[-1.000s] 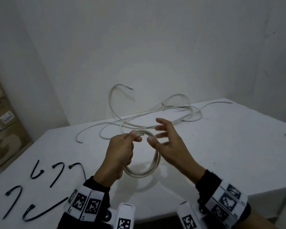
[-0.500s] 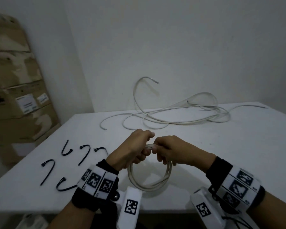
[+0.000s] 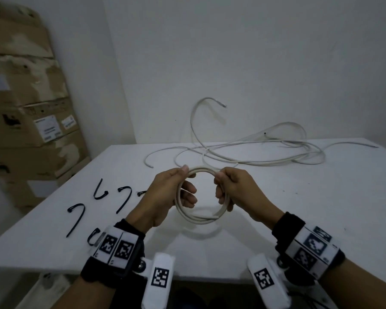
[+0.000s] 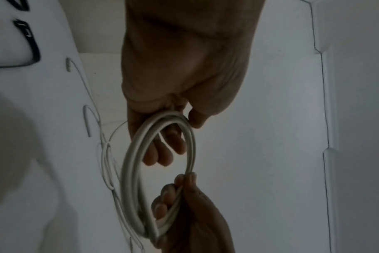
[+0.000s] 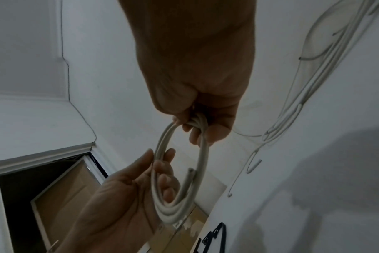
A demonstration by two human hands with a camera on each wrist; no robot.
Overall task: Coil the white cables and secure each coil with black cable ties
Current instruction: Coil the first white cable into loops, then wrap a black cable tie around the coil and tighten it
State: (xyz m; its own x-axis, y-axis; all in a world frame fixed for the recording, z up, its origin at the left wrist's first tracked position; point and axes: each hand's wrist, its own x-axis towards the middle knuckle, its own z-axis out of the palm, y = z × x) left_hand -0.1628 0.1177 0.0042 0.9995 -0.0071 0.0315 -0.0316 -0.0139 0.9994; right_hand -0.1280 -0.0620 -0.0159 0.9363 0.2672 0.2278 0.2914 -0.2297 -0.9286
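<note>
Above the white worktop point(image 3: 276, 208), both hands hold a white coil point(image 3: 201, 216) of several loops, upright between them and clear of the surface. The left hand point(image 3: 163, 201) grips the coil's left side, thumb pressed on top and fingers point(image 3: 187, 195) curled through the ring from behind. The right hand point(image 3: 239, 192) grips the right side, its thumb and fingers closed round the bundled strands. From the right wrist view a cut end point(image 5: 190, 170) of the cable sticks out inside the ring, near the left hand's fingertips. No tie is on the coil.

Farther back on the worktop, loose cables point(image 3: 254, 157) lie tangled, well apart from the hands; one end point(image 3: 210, 103) arches up against the wall. Black ties point(image 3: 98, 208) lie scattered to the left on the worktop, one partly hidden behind the left wrist. Cardboard boxes point(image 3: 31, 121) are stacked beyond the worktop's left edge.
</note>
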